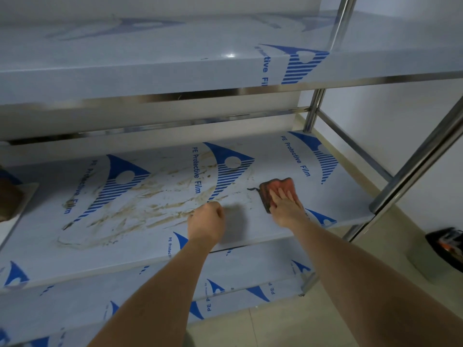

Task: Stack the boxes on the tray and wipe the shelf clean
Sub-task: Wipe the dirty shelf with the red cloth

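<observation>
Count: 2 hands, 1 cloth, 1 rack w/ 4 shelf levels in view, 1 tray edge, 1 dark bin. The right hand (288,205) lies flat on the cloth (275,187), fingers straight and together, pressing it down onto the shelf (250,221); nothing is curled round it. The left hand (206,221) is a closed fist holding nothing, hovering or resting just over the shelf at about 9 o'clock of the right hand, its shadow falling beside it at 3 o'clock. The cloth is reddish-orange w/ a dark edge, bunched at its far side, and sits at the right part of the shelf, near the front edge. Shelf surface: pale blue-grey protective film printed w/ blue fin-shaped logos and "PE Protective Film" text. Brown smears (150,204) streak across the centre and left of it, from about 9 to 11 o'clock of the cloth; the area round the cloth looks cleaner. At far left, 9 o'clock of the view, a white tray (15,209) edge shows w/ something brown on it, too cropped to tell what. Rack has shiny metal posts (413,166) at right. Room: white walls, pale tiled floor (288,326). A dark bin (446,249) stands on the floor at 4 o'clock of the shelf, contents unclear.
</observation>
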